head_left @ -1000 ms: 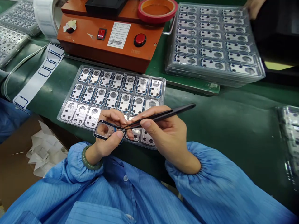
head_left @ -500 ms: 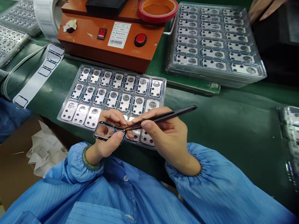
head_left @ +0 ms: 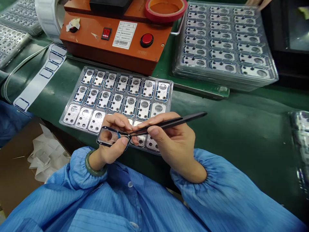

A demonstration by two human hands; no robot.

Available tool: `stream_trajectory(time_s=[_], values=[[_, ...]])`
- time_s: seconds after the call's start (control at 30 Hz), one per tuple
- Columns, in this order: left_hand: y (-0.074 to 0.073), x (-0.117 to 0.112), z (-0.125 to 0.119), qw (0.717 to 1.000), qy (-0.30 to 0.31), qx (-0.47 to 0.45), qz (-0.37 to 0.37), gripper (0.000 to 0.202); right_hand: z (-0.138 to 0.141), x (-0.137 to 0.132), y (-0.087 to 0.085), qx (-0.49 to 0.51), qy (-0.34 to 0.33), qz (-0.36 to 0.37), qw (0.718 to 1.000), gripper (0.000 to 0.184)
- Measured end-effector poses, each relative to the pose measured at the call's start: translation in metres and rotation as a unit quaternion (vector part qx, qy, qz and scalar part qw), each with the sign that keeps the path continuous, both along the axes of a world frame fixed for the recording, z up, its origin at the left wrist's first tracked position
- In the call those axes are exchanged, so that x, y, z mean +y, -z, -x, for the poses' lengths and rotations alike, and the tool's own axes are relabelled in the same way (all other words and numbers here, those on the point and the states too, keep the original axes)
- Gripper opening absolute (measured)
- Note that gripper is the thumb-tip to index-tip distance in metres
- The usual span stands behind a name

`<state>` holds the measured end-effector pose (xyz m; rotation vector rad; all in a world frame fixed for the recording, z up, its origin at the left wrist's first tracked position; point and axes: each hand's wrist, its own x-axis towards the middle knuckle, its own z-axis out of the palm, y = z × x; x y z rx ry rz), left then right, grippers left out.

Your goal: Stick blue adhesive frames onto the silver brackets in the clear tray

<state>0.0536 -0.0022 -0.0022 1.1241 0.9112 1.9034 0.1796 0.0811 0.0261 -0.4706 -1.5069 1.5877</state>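
While hands [head_left: 175,143] hold frame [head_left: 106,129], tweezers [head_left: 183,119], fingers [head_left: 116,120] hide tray [head_left: 60,124] cells.

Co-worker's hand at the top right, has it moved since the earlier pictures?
Yes. The co-worker's hand has drawn back upward past the far edge of the stacked clear trays; only a sliver shows.

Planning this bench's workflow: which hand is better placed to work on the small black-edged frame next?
Probably the right hand: it holds black tweezers with their tips at the edge of the frame, while the left hand is busy pinching that frame.
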Motion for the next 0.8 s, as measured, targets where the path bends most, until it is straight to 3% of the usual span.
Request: stream_trajectory(time_s=[0.8], values=[[0.0007,0.0033,0.0011,0.999,0.018,0.021,-0.041,0.023,0.0044,-0.0006,-0.0059,0.037,-0.052,-0.008,0.998,0.009]])
